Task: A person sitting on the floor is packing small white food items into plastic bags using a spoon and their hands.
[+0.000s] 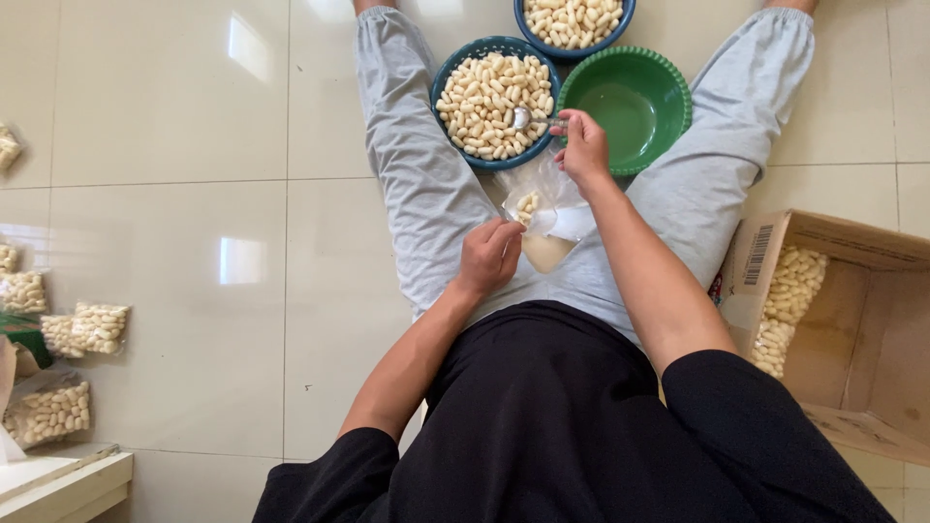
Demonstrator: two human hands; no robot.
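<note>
Sitting on the tiled floor [194, 116] with your legs spread, you hold a clear plastic bag [544, 208] between your knees. Your left hand [489, 254] is closed, pinching the near edge of the bag's mouth, with the fingers curled over the plastic. The bag hangs open against your grey trousers, and a few pale snack pieces [527, 205] lie inside it. Your right hand [581, 147] is just beyond, also closed, gripping the handle of a small metal spoon [523, 117] while it touches the far edge of the bag. The bowl of the spoon rests on the pile of pale pieces in the blue bowl [496, 105], which sits between your legs. Just beside it, to the right, stands a green bowl [630, 102] with nothing visible inside, its rim touching the blue one. Farther off, at the top edge, a second blue bowl [573, 21] is also full of the same pieces. At your right, a cardboard box [852, 329] lies open with filled bags in it. At your left, well apart, several filled bags [82, 327] lie on the floor.
</note>
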